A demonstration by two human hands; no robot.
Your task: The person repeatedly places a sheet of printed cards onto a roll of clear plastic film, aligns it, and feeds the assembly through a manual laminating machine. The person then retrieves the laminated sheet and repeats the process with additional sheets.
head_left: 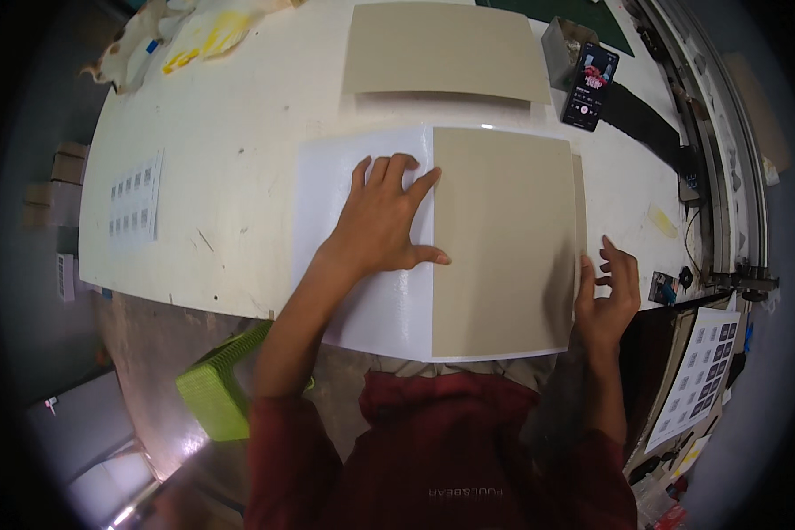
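A beige board (503, 238) lies on a glossy white sheet (327, 203) that shows along its left side, near the table's front edge. My left hand (380, 212) rests over the sheet with its fingers spread, the index fingertip and thumb touching the board's left edge. At the board's right edge is my right hand (609, 287), fingers apart and loosely curled, its thumb beside the edge. A narrow strip of another board (579, 203) peeks out along that right side. I see nothing held in either hand.
Another beige board or stack (442, 53) lies at the back. A phone (589, 87) leans on a grey box (564, 49) at the back right, near a metal rail (724, 177). Printed sheets (135, 199) lie on the left. A green basket (225, 380) stands below the table.
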